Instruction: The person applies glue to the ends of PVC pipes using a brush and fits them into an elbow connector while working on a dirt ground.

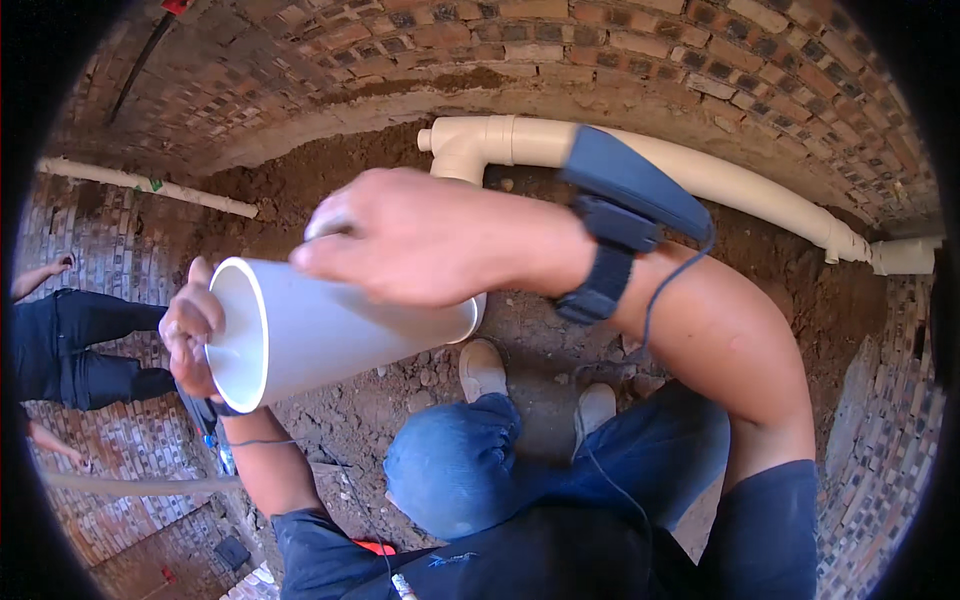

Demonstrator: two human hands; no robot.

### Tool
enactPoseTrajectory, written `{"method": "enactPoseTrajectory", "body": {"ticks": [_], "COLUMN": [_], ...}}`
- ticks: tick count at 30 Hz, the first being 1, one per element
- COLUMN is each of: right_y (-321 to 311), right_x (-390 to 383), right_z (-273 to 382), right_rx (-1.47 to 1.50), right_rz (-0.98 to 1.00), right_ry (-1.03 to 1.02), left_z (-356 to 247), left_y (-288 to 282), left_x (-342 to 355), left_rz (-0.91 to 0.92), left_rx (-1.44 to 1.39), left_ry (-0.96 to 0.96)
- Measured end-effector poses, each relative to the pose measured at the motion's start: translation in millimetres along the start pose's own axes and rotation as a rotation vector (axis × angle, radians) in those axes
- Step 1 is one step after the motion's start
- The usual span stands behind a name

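A short, wide white plastic pipe [330, 335] lies slanted across in front of me, its open end toward the left. My left hand [192, 330] has its fingers curled round the rim of that open end. Above the pipe's upper side is my right hand [400, 240], slightly blurred, with fingers bent together. A small pale spot shows between its thumb and fingers, too unclear to name. The right wrist wears a black strap with a dark device [630, 200] and a cable.
Beyond my hands, a long cream drain pipe [620, 150] with a tee runs along the brick wall [560, 40]. A thinner pale pipe [150, 187] lies at left. Another person [80, 345] stands at the left edge. Below are loose soil and my shoes [484, 368].
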State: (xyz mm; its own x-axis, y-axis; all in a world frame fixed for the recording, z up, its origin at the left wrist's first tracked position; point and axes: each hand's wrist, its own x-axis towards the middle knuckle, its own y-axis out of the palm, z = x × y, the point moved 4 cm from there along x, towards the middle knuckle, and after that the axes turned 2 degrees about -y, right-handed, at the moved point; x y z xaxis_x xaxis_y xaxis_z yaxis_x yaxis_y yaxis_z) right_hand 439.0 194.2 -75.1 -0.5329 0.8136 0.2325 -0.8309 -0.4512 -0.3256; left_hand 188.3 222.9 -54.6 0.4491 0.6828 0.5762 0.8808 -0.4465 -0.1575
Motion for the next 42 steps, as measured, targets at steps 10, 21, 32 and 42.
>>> {"method": "enactPoseTrajectory", "body": {"ticks": [10, 21, 32, 42], "right_y": [-17.8, 70.8, 71.5, 79.1], "right_x": [-93.2, -71.9, -25.3, -52.9], "right_z": [-236.5, -380.9, -430.4, -430.1], "right_rx": [-0.279, -0.447, -0.39, -0.114], "right_rz": [0.023, -0.114, -0.103, -0.254], "right_ry": [0.587, 0.723, 0.789, 0.737], "left_z": [30.2, 30.8, 140.5, 245.5], "left_y": [-83.3, -115.1, -107.3, -31.1], "left_x": [-34.3, -74.8, -184.4, -192.5], "left_rz": [-0.194, -0.288, -0.364, 0.457], "left_rx": [-0.501, -0.904, -0.062, 0.208], "left_ry": [-0.168, -0.182, -0.696, -1.433]}}
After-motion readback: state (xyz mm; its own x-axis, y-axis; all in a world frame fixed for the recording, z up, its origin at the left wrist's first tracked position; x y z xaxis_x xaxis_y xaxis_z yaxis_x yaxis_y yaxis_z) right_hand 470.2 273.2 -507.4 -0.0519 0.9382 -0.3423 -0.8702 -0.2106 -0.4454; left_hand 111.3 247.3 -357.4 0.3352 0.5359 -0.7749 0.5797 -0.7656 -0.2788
